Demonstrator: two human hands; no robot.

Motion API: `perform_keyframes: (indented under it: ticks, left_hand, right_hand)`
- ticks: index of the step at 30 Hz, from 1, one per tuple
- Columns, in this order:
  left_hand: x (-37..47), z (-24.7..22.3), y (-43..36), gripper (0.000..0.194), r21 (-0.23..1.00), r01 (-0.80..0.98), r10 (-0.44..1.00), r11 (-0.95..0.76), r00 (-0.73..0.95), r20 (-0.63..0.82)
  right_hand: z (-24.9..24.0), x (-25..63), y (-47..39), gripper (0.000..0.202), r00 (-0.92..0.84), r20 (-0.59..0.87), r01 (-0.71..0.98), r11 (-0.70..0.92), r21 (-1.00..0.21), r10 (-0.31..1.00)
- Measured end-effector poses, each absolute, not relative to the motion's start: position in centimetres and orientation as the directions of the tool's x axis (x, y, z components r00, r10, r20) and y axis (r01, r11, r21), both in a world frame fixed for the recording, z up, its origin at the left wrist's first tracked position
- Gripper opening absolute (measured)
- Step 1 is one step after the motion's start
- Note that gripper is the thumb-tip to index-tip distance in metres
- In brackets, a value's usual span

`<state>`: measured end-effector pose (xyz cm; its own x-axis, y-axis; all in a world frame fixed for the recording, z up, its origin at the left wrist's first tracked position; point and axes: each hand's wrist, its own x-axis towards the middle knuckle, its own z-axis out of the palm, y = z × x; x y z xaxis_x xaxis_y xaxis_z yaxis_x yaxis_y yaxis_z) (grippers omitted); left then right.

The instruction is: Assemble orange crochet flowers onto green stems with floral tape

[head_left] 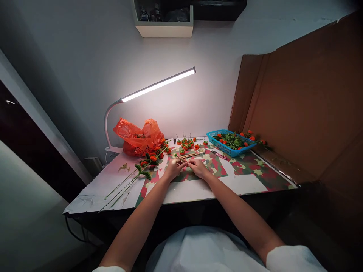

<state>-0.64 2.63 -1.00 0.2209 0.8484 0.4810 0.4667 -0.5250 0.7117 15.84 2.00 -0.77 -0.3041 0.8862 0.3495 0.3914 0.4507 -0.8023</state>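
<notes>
My left hand (174, 168) is closed in a pinch on a thin tan stick (181, 159) with a green tip at its upper left end. Close beside it, my right hand (197, 168) pinches the stick's other end, its fingertips almost meeting the left ones. Just beyond the hands, more thin tan sticks (190, 155) lie on the table near a small pale roll of tape (201, 150). Behind these are several orange flower heads (187, 144) with short green stems. What exactly is between the fingertips is too small to make out.
Long-stemmed orange flowers (153, 158) lie at left, before a red plastic bag (141, 141). A blue basket (234, 152) with greenery and orange flowers stands at right, near a pink-handled tool (219, 155). A lit lamp (159, 84) arches overhead; cardboard (300, 98) walls the right side.
</notes>
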Motion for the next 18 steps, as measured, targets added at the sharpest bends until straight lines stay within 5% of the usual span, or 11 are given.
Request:
perform_keyframes:
  ticks: [5, 11, 18]
  left_hand:
    - [-0.5, -0.6, 2.0, 0.020, 0.601, 0.525, 0.789, -0.603, 0.276, 0.549]
    - [0.4, -0.2, 1.2, 0.010, 0.251, 0.809, 0.765, -0.532, 0.332, 0.552]
    - [1.4, -0.4, 1.3, 0.013, -0.032, 0.906, 0.761, -0.423, 0.373, 0.531]
  right_hand:
    - [-0.4, 15.7, 1.9, 0.022, -0.319, 0.313, 0.431, 0.431, -0.793, 0.895]
    - [-0.9, 15.5, 2.5, 0.021, -0.322, 0.260, 0.505, 0.398, -0.766, 0.910]
    - [-1.0, 15.4, 2.8, 0.023, -0.310, 0.232, 0.586, 0.378, -0.717, 0.922]
